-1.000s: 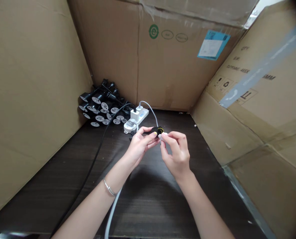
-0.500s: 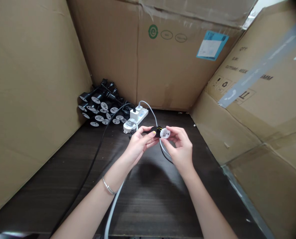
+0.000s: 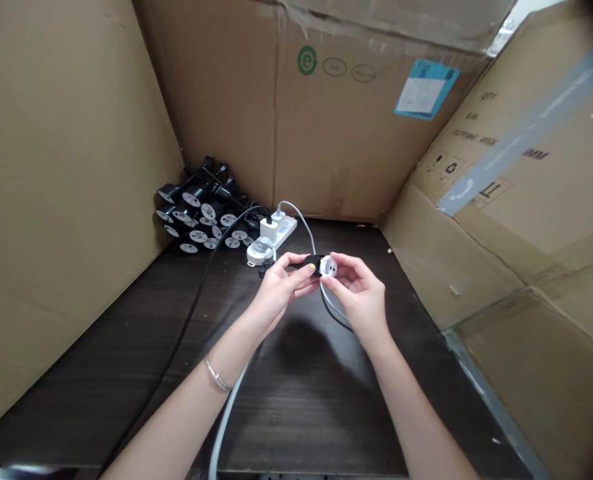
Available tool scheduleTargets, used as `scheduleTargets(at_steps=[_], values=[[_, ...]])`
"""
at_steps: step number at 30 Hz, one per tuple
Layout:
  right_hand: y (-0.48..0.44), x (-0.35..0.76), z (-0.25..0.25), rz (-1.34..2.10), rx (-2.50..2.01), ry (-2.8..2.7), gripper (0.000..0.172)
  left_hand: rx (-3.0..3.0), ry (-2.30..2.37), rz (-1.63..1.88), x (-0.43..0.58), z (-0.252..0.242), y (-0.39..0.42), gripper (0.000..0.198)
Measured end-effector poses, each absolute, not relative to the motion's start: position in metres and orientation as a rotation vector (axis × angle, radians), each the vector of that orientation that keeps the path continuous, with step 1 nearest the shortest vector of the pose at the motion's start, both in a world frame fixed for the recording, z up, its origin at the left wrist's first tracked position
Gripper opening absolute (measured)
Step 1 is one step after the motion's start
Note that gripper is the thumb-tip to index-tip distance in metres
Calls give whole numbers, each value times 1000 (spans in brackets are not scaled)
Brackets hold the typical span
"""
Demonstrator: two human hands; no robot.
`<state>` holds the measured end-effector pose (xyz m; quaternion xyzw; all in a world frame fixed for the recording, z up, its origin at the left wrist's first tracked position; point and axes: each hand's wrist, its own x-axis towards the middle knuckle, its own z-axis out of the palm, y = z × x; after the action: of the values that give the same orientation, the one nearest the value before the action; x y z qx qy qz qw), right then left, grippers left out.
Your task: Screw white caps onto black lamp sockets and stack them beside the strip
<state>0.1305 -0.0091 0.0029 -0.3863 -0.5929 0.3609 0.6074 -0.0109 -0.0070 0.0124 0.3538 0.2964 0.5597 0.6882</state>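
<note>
My left hand [image 3: 289, 283] is closed around a black cylindrical housing [image 3: 313, 262], thumb on its near side. Between the thumb and fingers of my right hand [image 3: 359, 287] is a round white cap [image 3: 329, 266] with small slots in its face. The cap sits against the right end of the housing, and I cannot tell whether it is seated. Both parts are held above the dark tabletop. Black and white cables pass behind and below my hands.
A white power strip [image 3: 285, 230] with plugs in it lies just beyond my left hand. Several black housings with white end faces [image 3: 191, 199] are piled at the back left. Cardboard walls [image 3: 326, 153] enclose the tabletop [image 3: 296, 413]. A black cable [image 3: 186, 327] crosses the left side.
My right hand has brought the white cap slightly left, against the black housing. The yellow wire that showed between them is now out of sight.
</note>
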Motion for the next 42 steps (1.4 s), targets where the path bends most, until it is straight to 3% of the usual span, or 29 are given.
scheduleTargets(at_steps=[10,20,42], values=[[-15,129,9,595,-937,-1462,30,819,625,1188,-12,13,-8,27],[-14,125,7,770,-867,-1409,29,847,721,1231,-9,12,-6,31],[-25,122,11,131,-936,-1664,27,842,761,1251,-7,13,-8,30]])
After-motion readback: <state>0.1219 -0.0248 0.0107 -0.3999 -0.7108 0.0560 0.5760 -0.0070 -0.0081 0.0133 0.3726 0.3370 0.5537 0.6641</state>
